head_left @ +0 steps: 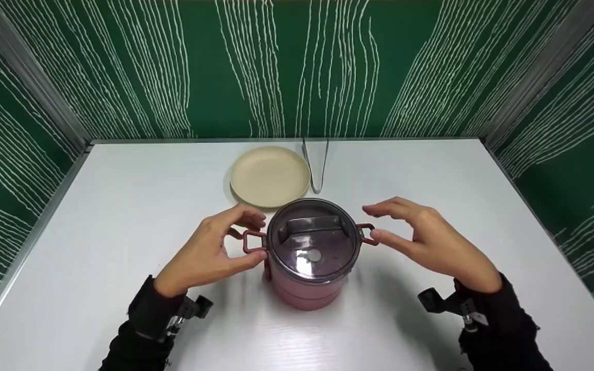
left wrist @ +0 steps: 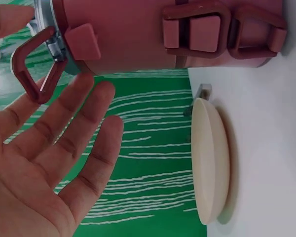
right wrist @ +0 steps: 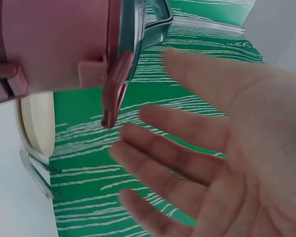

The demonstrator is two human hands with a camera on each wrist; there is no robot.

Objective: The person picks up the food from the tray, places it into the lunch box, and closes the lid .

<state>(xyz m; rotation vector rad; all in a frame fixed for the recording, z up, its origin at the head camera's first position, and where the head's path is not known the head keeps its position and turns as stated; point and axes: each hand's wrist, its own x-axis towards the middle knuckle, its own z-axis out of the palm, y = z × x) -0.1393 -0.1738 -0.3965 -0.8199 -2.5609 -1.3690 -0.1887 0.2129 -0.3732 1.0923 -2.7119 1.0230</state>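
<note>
Pink plastic, stacked in tiers, the lunch box (head_left: 308, 278) stands upright on the white tabletop (head_left: 121, 206), right between my two hands. Its smoky clear lid (head_left: 311, 240) sits on top, handle bar across it, and the red clasp (head_left: 253, 241) on the left side of the box is flipped outward, away from the lid rim, as is the right clasp (head_left: 368, 233). My left hand (head_left: 209, 255) curves around that left clasp, thumb touching the box just below the lid and fingers arched over the loop without closing on it; the wrist view shows the palm open and the fingers straight. My right hand (head_left: 428, 239) mirrors it on the far side of the box, fingers spread and relaxed, thumb tip at the right clasp, gripping nothing. Behind the box lies a cream plate (head_left: 270, 176), and beside the plate a pair of metal tongs (head_left: 316, 164), both well clear of my hands.
</note>
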